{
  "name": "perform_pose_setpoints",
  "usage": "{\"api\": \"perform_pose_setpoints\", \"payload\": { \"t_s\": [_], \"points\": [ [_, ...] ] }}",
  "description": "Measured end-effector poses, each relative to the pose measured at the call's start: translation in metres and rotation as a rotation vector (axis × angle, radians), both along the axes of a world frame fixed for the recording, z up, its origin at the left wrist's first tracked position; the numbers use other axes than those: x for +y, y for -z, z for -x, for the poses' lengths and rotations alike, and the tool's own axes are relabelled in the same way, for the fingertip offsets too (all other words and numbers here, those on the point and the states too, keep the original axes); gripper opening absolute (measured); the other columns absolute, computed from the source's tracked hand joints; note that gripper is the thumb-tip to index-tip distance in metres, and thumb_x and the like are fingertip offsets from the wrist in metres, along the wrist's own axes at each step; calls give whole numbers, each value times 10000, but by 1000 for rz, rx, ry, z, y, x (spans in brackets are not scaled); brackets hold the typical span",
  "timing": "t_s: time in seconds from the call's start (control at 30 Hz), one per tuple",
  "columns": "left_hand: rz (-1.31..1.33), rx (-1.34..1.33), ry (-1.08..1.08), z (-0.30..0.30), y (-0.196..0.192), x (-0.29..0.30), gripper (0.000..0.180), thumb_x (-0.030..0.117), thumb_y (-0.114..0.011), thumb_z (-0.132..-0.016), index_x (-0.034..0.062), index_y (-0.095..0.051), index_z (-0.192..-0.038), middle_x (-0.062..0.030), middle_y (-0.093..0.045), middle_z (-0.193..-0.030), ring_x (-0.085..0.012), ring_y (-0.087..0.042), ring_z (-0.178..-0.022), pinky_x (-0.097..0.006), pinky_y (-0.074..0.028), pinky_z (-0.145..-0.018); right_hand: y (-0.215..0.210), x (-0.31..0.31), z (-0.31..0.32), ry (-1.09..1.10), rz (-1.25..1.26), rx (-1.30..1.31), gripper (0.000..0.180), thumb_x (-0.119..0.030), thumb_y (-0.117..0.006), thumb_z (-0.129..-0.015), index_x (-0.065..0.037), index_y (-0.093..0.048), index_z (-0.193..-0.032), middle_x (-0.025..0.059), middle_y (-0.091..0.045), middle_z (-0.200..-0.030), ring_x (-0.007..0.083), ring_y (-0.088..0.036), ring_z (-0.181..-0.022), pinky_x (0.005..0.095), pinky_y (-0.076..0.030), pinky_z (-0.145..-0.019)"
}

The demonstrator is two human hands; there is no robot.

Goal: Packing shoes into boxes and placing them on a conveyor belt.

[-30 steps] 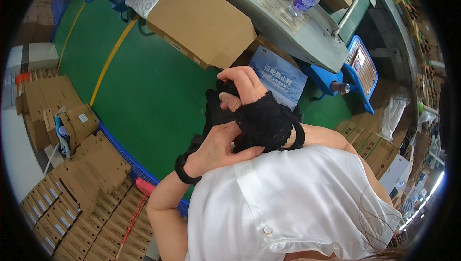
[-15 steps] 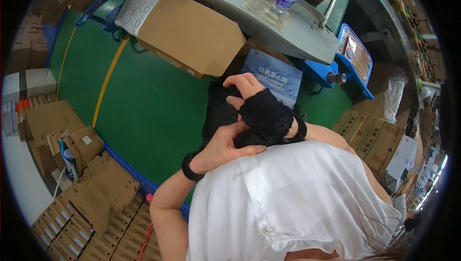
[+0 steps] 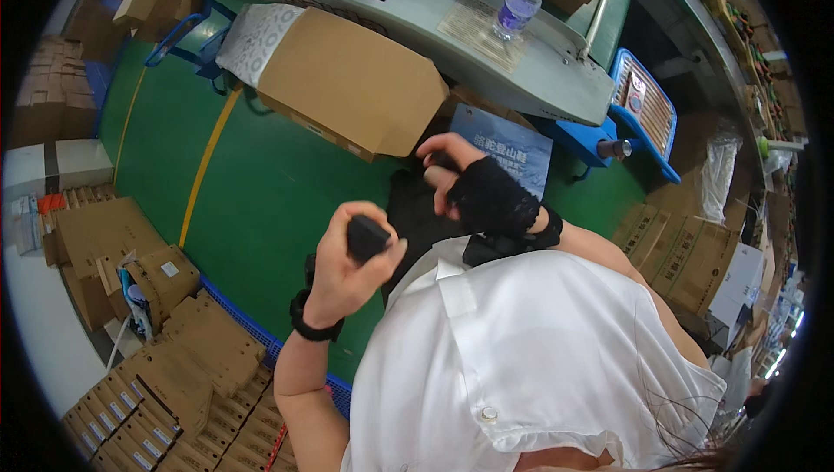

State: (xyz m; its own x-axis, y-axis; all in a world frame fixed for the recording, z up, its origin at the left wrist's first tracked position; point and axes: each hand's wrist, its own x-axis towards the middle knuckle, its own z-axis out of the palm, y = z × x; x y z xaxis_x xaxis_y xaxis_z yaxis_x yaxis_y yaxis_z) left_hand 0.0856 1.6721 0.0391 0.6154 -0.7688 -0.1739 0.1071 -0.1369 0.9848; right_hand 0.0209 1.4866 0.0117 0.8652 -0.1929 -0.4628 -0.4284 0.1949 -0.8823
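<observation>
Looking down at a big green floor (image 3: 287, 176), with a thin yellow line (image 3: 209, 159) painted on it. Seeing a long gray worktop (image 3: 421, 7) at the far side of the floor. Finding lots of flat brown boxes (image 3: 208, 337) by the floor's left edge, close to the near corner. Wearing a white top (image 3: 539, 342), bright and loose. Spotting a big brown box (image 3: 352, 81) beside the worktop's near edge. Spotting also a blue box (image 3: 508, 142) with white writing, below that same edge and toward the worktop's right end. Noticing a clear bottle (image 3: 519, 7) upright on the worktop, near the right end.

Holding up the left hand (image 3: 339, 272) over the floor, in front of the white top. Bending its fingers in tight around a black block (image 3: 369, 237). Bending the fingers of the right hand (image 3: 460, 172) too, but loosely, with a gap to the thumb. Seeing a dark thing (image 3: 441, 160) in there; cannot tell if gripped or only touched. Wearing a black lacy cuff (image 3: 495, 202) over the right palm and wrist, and a black band (image 3: 306, 322) on the left wrist.

Finding the black block well apart from the worktop's near edge, poking out of the left fist. Cannot tell its whole shape.
</observation>
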Motion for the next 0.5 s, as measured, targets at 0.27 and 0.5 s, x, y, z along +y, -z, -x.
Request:
{"api": "perform_pose_setpoints", "payload": {
  "t_s": [0.27,0.5],
  "points": [
    [-311,-925,-127,-10,63,-59,658,169,-653,-677,-56,-318,-1197,-234,-336,-1183,-368,-368,-1054,-440,-289,-865,16,-14,-24,-131,-669,100,318,-236,-504,-844,-33,-441,-1081,68,-567,-841,153,-589,-701,276,-495,-628],
    [-157,591,-447,-91,209,-51,890,528,-580,-738,-2,-163,-1320,-146,-180,-1367,-342,-161,-1267,-514,-229,-957,143,-64,-45,365,-543,116,307,-104,-582,-770,-69,-442,-1041,75,-530,-891,202,-586,-770,316,-511,-618]
  ]
}}
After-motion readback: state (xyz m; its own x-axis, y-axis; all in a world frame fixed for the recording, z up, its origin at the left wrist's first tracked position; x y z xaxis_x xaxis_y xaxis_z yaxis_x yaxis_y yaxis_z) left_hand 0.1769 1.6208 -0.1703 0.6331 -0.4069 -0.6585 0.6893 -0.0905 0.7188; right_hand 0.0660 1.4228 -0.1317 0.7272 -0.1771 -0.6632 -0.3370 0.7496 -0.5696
